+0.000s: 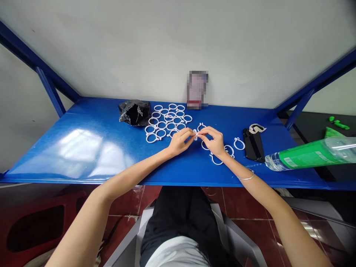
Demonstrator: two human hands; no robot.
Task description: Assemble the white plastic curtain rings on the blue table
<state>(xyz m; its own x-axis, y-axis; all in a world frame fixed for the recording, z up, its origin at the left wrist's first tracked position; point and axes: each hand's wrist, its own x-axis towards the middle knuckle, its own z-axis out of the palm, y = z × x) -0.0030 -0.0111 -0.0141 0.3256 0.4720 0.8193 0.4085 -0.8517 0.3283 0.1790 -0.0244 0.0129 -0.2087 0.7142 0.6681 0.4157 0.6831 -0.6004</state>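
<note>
My left hand (180, 142) and my right hand (214, 141) meet above the blue table, each in a pinch. Between their fingertips is a small white plastic ring (195, 138), mostly covered by the fingers; it looks like the curtain rings around it. Left of and behind my left hand lies a cluster of white curtain rings (166, 121), each with a small eyelet. Several looser rings (216, 163) lie around and partly under my right hand and wrist. One more ring (239, 149) rests farther right.
A torn black plastic bag (135, 113) stands at the back left of the blue table (105, 148). A blurred-out upright object (197, 89) leans on the wall. At right are a black phone-like item (253, 146), a cream-coloured clip (257, 128) and a green-labelled bottle (308, 154).
</note>
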